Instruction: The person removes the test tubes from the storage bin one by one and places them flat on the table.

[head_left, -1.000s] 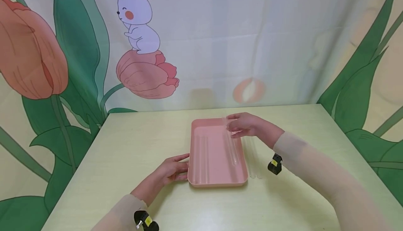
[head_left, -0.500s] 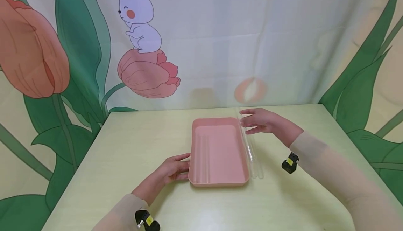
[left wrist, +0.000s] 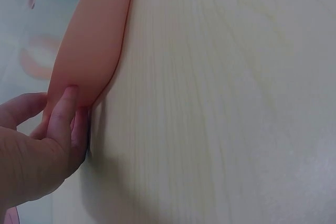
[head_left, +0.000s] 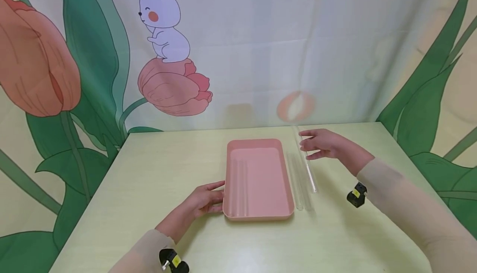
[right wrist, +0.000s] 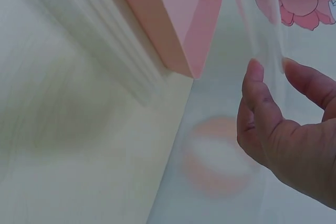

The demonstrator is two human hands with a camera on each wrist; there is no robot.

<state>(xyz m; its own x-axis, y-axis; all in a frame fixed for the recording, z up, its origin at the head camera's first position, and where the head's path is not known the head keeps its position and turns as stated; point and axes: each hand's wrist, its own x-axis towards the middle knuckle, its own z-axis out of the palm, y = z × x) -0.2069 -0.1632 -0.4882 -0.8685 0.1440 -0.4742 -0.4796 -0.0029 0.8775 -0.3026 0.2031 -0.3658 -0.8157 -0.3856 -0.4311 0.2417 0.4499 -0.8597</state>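
Note:
In the head view, my right hand (head_left: pixel 319 144) pinches a clear test tube (head_left: pixel 310 171) near its upper part, with the rounded end slanting down above the table. The right wrist view has the tube (right wrist: pixel 269 22) between thumb and fingertips. Just left of it, clear test tubes (head_left: pixel 298 188) lie side by side on the table along the pink tray (head_left: pixel 261 219). More clear tubes (head_left: pixel 242 188) lie in the tray's left part. Against the tray's left wall, my left hand (head_left: pixel 203 200) rests its fingertips; the left wrist view shows fingers (left wrist: pixel 64 114) pressing the outer wall.
A pale wood-grain table (head_left: pixel 164 165) lies under everything. Behind it hangs a printed curtain (head_left: pixel 242 49) with a rabbit and tulips. Each sleeve carries a small black camera, one at the right wrist (head_left: pixel 356 195) and one at the left (head_left: pixel 173 260).
My right hand has carried the test tube rightward, from over the tray's right side, past the tubes on the table, to their right. The left hand and tray have stayed put.

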